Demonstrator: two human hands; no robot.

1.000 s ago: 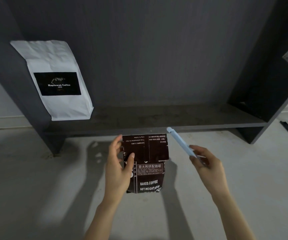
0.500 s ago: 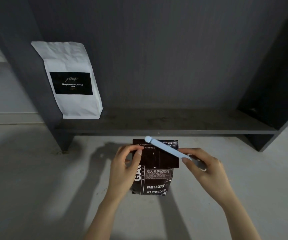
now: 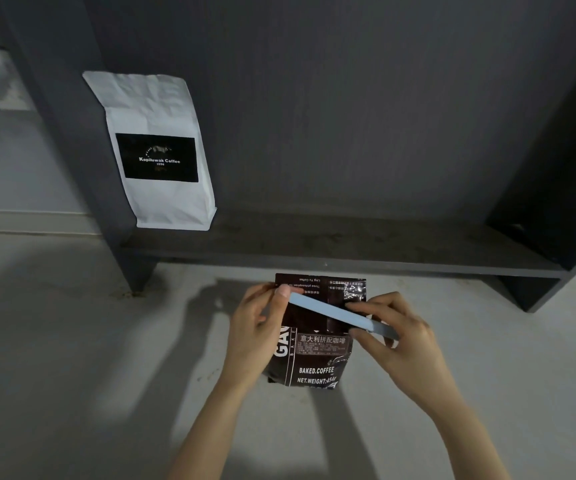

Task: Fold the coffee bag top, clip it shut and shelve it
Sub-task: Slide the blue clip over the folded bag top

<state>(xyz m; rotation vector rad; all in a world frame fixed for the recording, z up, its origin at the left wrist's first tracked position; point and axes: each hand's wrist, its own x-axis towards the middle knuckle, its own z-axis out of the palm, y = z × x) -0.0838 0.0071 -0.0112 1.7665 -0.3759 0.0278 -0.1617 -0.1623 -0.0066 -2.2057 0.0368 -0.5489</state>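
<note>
A dark brown coffee bag (image 3: 314, 362) with white print stands on the pale floor in front of the shelf, its top folded down toward me. A long light-blue clip (image 3: 335, 315) lies slanted across the folded flap. My left hand (image 3: 257, 330) grips the bag's left side, its thumb pressing the clip's left end. My right hand (image 3: 401, 337) pinches the clip's right end between thumb and fingers. The flap's lower edge is partly hidden by the clip.
A low dark grey shelf board (image 3: 331, 251) runs just behind the bag. A white coffee bag (image 3: 158, 150) with a black label stands at its left end, against the left upright (image 3: 72, 133). A dark side panel (image 3: 556, 174) closes the right.
My right hand brought the clip from the air at the right down across the folded top. My left thumb has shifted onto the clip's left end. The view moved closer.
</note>
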